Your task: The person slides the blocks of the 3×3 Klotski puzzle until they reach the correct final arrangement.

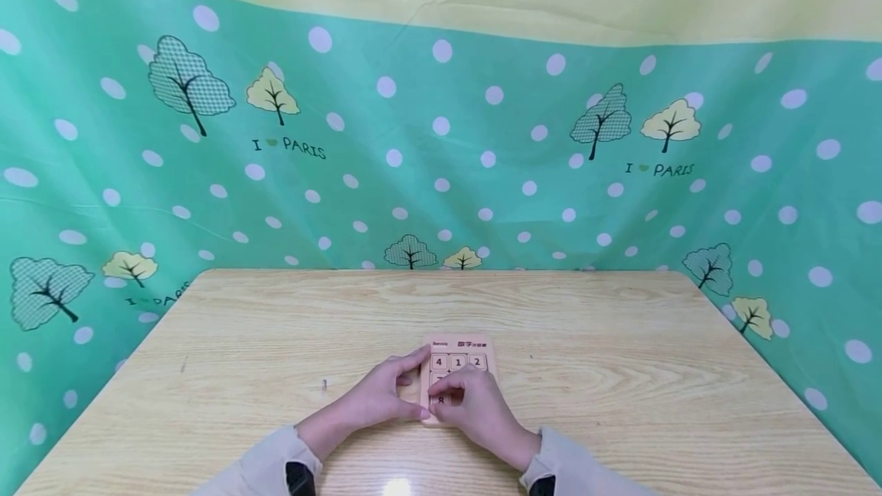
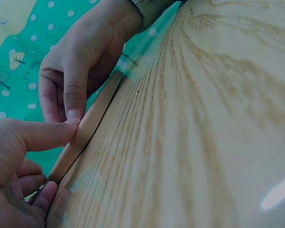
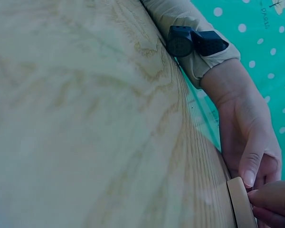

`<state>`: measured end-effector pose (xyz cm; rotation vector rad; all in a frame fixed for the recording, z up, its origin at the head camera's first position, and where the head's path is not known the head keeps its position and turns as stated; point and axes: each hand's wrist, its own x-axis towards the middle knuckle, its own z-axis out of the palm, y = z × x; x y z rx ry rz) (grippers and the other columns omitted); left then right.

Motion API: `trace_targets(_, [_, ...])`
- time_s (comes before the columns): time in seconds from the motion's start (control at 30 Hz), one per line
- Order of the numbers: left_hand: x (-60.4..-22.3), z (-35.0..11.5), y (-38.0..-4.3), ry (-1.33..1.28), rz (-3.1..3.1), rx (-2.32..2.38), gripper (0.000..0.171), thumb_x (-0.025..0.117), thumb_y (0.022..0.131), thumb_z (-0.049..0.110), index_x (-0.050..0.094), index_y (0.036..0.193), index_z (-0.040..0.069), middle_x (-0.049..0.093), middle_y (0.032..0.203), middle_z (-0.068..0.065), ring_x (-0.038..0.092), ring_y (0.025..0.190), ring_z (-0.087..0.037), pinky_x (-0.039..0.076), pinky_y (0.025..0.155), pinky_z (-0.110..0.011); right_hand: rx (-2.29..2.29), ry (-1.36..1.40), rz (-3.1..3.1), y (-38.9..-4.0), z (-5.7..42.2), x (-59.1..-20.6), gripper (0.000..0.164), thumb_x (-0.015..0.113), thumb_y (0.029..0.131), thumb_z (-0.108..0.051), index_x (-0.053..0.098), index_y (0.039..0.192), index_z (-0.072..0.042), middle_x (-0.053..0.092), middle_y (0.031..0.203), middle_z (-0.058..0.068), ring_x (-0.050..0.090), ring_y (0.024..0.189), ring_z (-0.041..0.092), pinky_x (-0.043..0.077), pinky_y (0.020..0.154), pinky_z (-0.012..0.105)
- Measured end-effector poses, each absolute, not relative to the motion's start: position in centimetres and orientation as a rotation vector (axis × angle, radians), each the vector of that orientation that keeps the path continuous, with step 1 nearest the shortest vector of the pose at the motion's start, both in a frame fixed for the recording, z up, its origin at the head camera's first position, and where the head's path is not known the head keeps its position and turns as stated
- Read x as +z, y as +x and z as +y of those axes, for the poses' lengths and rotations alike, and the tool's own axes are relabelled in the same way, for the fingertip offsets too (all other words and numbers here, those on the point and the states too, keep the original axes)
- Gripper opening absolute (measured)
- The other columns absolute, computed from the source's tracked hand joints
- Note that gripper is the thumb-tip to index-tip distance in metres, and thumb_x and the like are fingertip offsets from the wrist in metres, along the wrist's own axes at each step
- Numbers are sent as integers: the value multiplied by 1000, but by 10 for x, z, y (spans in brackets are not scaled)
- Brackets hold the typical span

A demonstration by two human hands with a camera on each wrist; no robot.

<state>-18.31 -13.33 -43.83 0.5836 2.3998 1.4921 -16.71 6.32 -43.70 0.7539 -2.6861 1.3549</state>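
A pale pink number sliding puzzle (image 1: 491, 367) lies flat on the table, printed tiles such as 4, 1 and 2 in its top row. My left hand (image 1: 382, 393) holds its left side, thumb at the lower corner and a finger near the upper one. Over the lower left tiles, my right hand (image 1: 478, 408) has thumb and forefinger curled about the tile marked 8 (image 1: 441, 401), hiding several others. From the left wrist, the puzzle's edge (image 2: 97, 111) appears side-on, the left thumb touching it. In the right wrist view the left hand (image 3: 247, 128) reaches the puzzle's far side.
The light wood table (image 1: 606, 358) spreads around the puzzle. A tiny object (image 1: 325, 385) lies left of the hands. Behind the table hangs a green dotted cloth (image 1: 441, 151) with printed trees. A dark wrist camera (image 3: 194, 42) sits on the left sleeve.
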Motion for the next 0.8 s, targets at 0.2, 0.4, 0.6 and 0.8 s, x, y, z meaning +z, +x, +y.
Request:
trace_targets(0.2, [-440, -134, -184, 605, 2410, 1493, 93, 83, 68, 18, 32, 146, 7, 36, 146, -19, 48, 117, -31, 38, 101, -46, 1353, 744, -2693, -167, 68, -437, 20, 77, 71, -7, 75, 89, -13, 66, 86, -6, 55, 81, 9, 45, 72, 22])
trace_targets(0.4, [-440, -134, -184, 597, 2443, 1467, 94, 83, 67, 18, 33, 146, 7, 39, 143, -19, 48, 112, -26, 41, 96, -36, 1363, 757, -2683, -167, 75, -437, 19, 77, 71, -7, 74, 90, -11, 67, 88, -5, 57, 83, 10, 46, 76, 24])
trace_targets(0.6, [-440, -133, -184, 587, 2435, 1473, 94, 83, 67, 18, 33, 146, 8, 38, 144, -17, 47, 110, -24, 41, 94, -34, 1354, 747, -2688, -166, 82, -437, 19, 77, 71, -9, 74, 89, -13, 67, 87, -7, 57, 84, 10, 45, 78, 26])
trace_targets(0.8, [-440, -133, -183, 571, 2424, 1489, 95, 84, 66, 17, 33, 146, 9, 38, 144, -18, 47, 110, -24, 41, 94, -33, 1356, 712, -2708, -165, 88, -436, 21, 78, 71, -11, 74, 91, -15, 66, 89, -8, 57, 87, 12, 44, 80, 27])
